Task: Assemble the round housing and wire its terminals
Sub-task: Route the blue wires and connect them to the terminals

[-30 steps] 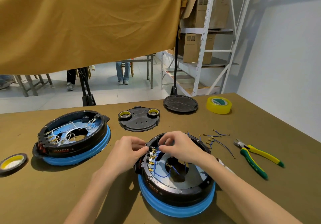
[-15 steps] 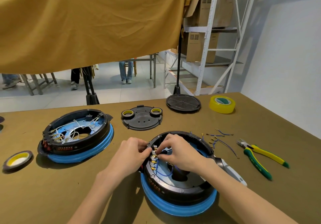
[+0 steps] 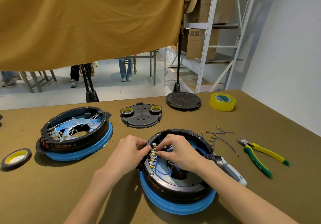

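Head view: round black plastic housing on a blue ring base [image 3: 175,185] sits on the olive-brown cloth-covered table [image 3: 52,189], near edge, just right of centre. Left hand [image 3: 129,151] rests against the housing's left rim, fingers curled, tips pinched at the row of brass spade terminals [image 3: 152,156] on the inner left wall. Right hand [image 3: 178,151] reaches over the open top from the right, thumb and forefinger pinched together at the same terminal row; whether they grip a connector or a wire end, cannot tell. Thin blue wires [image 3: 163,170] loop from the terminals across the pale blue inner plate. A black-and-white handle-like tool [image 3: 229,170] lies touching the housing's right side, partly under the right forearm. Second black housing on a blue base with white wiring [image 3: 76,133] stands well apart to the left. Black round cover plate [image 3: 141,117] lies behind, two small yellow-cored tape rolls on it. Flat black disc [image 3: 183,99] and yellow translucent tape roll [image 3: 222,101] sit at the far edge. Loose blue jumper wires with brass lugs [image 3: 218,137] lie right of the housing, yellow-green pliers [image 3: 258,156] beyond them. Dark tape roll with yellow core [image 3: 15,158] at far left.
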{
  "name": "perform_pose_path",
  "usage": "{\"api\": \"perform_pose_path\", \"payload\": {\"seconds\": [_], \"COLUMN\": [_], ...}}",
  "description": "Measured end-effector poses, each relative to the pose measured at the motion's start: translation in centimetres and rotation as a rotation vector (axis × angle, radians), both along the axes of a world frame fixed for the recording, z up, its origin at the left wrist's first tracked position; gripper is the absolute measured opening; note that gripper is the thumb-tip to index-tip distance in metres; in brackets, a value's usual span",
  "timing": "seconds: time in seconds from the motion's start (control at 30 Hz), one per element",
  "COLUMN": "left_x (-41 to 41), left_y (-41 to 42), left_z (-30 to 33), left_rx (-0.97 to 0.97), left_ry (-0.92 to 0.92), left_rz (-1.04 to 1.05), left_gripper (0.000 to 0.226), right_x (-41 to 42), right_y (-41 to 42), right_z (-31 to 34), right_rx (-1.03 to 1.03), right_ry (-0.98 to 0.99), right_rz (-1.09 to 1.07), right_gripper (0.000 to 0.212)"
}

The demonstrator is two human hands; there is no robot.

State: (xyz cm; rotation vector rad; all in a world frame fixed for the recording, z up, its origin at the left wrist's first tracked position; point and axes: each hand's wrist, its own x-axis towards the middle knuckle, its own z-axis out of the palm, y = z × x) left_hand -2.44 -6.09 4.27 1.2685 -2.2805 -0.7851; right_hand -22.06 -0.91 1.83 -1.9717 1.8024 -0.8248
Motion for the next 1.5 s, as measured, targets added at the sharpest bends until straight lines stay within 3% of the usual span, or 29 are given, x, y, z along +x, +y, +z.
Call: {"api": "perform_pose_path", "payload": {"seconds": [0.23, 0.43, 1.5], "left_x": [-0.4, -0.3, 0.5], "left_y": [0.4, 0.7, 0.4], "left_z": [0.1, 0.5, 1.3], "left_rx": [0.041, 0.095, 0.230], "left_ry": [-0.048, -0.107, -0.036], "left_rz": [0.044, 0.038, -0.013], "left_gripper": [0.025, 0.020, 0.020], "right_x": [0.5, 0.5, 1.0], "right_y": [0.1, 0.2, -0.1], "right_z": [0.3, 0.1, 0.3], "right_rx": [-0.022, 0.005, -0.024], "right_ry": [0.057, -0.012, 0.097], "right_rz": [0.004, -0.004, -0.017], "right_gripper": [0.012, 0.015, 0.008]}}
